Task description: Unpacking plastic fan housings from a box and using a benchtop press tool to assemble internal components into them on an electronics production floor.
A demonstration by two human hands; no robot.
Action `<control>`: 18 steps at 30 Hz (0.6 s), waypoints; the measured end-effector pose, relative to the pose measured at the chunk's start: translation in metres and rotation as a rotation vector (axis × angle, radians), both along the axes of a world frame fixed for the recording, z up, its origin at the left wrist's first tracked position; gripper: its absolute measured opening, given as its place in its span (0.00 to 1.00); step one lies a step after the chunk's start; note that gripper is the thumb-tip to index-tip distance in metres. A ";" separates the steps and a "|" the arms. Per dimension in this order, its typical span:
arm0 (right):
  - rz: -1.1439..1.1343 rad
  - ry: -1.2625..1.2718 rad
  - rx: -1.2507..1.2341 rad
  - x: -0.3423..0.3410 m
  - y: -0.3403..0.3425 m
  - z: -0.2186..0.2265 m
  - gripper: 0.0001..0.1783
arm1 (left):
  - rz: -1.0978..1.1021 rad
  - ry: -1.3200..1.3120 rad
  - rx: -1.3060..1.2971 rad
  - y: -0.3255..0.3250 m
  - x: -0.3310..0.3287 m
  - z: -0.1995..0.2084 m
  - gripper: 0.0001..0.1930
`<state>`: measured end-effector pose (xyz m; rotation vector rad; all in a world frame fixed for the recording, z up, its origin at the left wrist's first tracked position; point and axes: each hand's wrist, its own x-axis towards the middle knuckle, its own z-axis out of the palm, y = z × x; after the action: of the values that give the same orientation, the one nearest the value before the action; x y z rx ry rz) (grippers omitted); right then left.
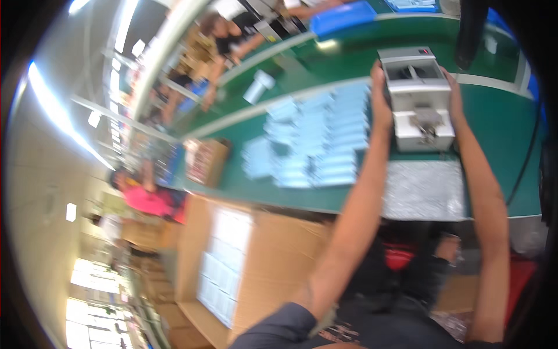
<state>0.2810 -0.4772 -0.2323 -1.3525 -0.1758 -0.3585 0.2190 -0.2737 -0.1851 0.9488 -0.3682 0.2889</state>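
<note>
A white and grey box-shaped machine (pixel 418 99) stands on the green table (pixel 500 122). My left hand (pixel 379 99) presses against its left side and my right hand (pixel 453 96) against its right side, so both hands grip the machine between them. Both forearms reach up from the lower edge. Rows of pale blue flat packets (pixel 314 142) lie on the table just left of the machine. A silvery mat (pixel 424 189) lies in front of it.
A large open cardboard box (pixel 232 262) with white sheets inside stands below the table's near edge. A smaller box (pixel 204 160) sits at the table's left end. Other people (pixel 232 38) work at the far side. A black cable (pixel 526 157) runs at right.
</note>
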 end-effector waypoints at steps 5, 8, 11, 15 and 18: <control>0.000 0.103 0.128 -0.052 -0.052 0.011 0.27 | -0.062 0.110 -0.020 -0.063 -0.002 -0.030 0.27; -0.079 -0.202 -0.032 -0.013 -0.003 0.051 0.20 | 0.617 -0.477 0.701 0.021 0.050 -0.058 0.25; -0.064 -0.250 -0.092 -0.012 -0.016 -0.005 0.19 | 0.446 -0.376 0.573 0.023 0.051 -0.090 0.25; -0.184 -0.080 -0.073 -0.022 0.029 0.012 0.22 | -0.153 0.142 -0.069 0.024 0.008 -0.002 0.28; -0.108 0.081 -0.015 -0.058 0.082 0.054 0.26 | 0.006 0.025 -0.026 0.061 -0.013 0.004 0.29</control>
<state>0.2233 -0.3952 -0.1780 -1.3921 -0.0384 -0.3923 0.2064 -0.2128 -0.1811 0.9270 -0.3383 0.2866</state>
